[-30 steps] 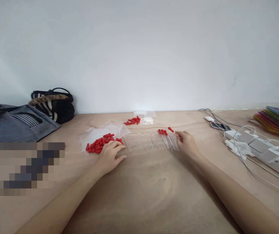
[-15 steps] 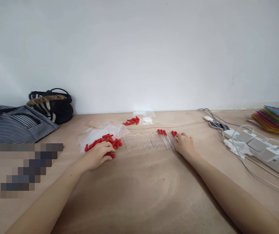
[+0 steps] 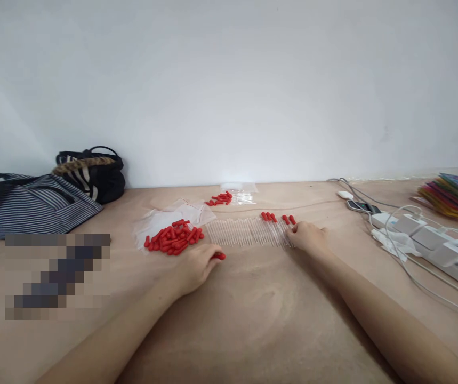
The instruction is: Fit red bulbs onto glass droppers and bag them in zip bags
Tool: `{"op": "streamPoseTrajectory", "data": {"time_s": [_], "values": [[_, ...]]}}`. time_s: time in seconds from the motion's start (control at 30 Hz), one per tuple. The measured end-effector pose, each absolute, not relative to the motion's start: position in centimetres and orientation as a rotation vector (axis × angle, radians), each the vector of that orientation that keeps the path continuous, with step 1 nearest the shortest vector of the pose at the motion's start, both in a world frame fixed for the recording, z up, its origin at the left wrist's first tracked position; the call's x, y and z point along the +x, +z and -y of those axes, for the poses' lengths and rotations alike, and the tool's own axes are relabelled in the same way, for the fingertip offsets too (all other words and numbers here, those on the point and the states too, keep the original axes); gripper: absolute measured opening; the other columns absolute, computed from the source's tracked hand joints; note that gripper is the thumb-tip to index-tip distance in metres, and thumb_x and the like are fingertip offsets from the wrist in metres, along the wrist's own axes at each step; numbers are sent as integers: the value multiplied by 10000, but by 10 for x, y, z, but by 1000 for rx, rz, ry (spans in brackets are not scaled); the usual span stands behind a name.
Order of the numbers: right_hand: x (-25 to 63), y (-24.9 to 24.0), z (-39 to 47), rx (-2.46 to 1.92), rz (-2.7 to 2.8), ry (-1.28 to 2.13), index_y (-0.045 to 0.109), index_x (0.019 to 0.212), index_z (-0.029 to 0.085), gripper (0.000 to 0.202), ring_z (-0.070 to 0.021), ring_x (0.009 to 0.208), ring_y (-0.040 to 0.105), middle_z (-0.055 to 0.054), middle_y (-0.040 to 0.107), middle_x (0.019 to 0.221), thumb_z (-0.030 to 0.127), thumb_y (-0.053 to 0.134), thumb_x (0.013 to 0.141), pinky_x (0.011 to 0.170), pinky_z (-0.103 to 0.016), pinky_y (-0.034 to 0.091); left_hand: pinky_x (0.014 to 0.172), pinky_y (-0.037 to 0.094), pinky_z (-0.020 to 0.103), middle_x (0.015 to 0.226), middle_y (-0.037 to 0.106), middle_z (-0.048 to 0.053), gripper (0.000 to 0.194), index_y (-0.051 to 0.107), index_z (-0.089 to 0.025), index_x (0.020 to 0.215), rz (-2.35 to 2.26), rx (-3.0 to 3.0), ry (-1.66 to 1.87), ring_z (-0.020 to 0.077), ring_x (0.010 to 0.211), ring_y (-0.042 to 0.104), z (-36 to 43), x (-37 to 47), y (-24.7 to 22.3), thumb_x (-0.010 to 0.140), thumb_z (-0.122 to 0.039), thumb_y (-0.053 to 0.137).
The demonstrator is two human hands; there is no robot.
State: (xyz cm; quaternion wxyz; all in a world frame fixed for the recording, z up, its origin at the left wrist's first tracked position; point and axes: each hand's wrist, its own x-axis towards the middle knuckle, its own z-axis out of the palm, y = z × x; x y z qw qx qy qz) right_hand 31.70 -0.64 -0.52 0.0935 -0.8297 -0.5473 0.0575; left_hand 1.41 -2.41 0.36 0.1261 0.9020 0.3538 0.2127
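My left hand [image 3: 200, 266] is closed on a red rubber dropper bulb [image 3: 220, 256], whose rounded end sticks out past the fingertips. Behind it lies a pile of red bulbs [image 3: 173, 237] on clear plastic bags [image 3: 143, 224]. A row of thin clear dropper tubes [image 3: 234, 232] stretches across the table between my hands. Several tubes near its right end carry red bulbs [image 3: 268, 216] at their far tips. My right hand [image 3: 308, 236] rests at that right end, fingers pinched round a tube; the fingers partly hide it.
A smaller heap of red bulbs [image 3: 219, 199] and a bag of tubes [image 3: 242, 196] lie near the wall. On the right are a power strip with chargers [image 3: 432, 240], cables, a crumpled tissue [image 3: 392, 242] and stacked colourful packets [image 3: 455, 197]. Striped bag [image 3: 40, 205] and black bag [image 3: 104, 173] stand left.
My left hand has moved right, away from the pile, carrying a red bulb. My right hand stays by the row's right end, shifted slightly, and the two bulbs beside it show more fully.
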Motion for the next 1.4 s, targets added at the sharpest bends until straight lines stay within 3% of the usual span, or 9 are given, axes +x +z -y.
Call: {"op": "streamPoseTrajectory", "data": {"time_s": [0.23, 0.33, 0.53, 0.7, 0.9, 1.13, 1.4], "values": [[315, -8, 2, -2421, 1626, 209, 606, 579, 183, 282, -249, 746, 590, -75, 637, 672, 311, 421, 750, 803, -455, 292, 694, 459, 258, 880, 634, 29, 110, 547, -193, 915, -937, 2465, 708, 149, 761, 593, 33, 39, -14, 835, -201, 472], [310, -6, 5, -2341, 1602, 118, 607, 654, 181, 256, -255, 817, 571, -82, 645, 746, 310, 412, 758, 800, -439, 286, 672, 464, 263, 835, 640, 28, 91, 564, -182, 869, -1016, 2416, 719, 156, 732, 599, 32, 38, -11, 817, -214, 498], [288, -5, 24, -1675, 1803, 169, 572, 816, 201, 200, -183, 799, 552, -31, 641, 817, 313, 407, 806, 807, -360, 308, 758, 454, 296, 950, 644, 35, 283, 514, -213, 1107, -1013, 2318, 830, 170, 854, 597, 30, 38, -9, 849, -177, 405], [268, -8, 42, -1359, 2058, 126, 580, 981, 214, 219, -180, 805, 538, -39, 634, 816, 192, 420, 833, 770, -346, 302, 694, 462, 298, 847, 610, 31, 149, 519, -189, 964, -1076, 2092, 885, 159, 756, 578, 27, 36, -12, 836, -235, 459], [256, -18, 49, -1203, 2144, 195, 593, 861, 202, 186, -149, 764, 565, -20, 644, 785, 146, 417, 838, 783, -343, 285, 766, 460, 313, 813, 598, 17, 170, 431, -182, 778, -951, 1625, 999, 154, 817, 589, 29, 40, -11, 725, -211, 590], [248, -19, 55, -1229, 2087, 306, 604, 817, 212, 130, -112, 668, 565, 26, 657, 726, 206, 476, 833, 850, -376, 216, 792, 450, 326, 800, 605, -18, 361, 435, -193, 942, -946, 1271, 925, 134, 746, 623, 34, 46, -7, 656, -169, 655], [243, -19, 57, -1094, 2191, 305, 583, 881, 199, 154, -97, 629, 549, 12, 655, 759, 225, 433, 862, 742, -307, 281, 766, 465, 307, 819, 590, -6, 337, 491, -176, 917, -930, 1345, 960, 132, 756, 609, 32, 46, -12, 644, -206, 687]]}}
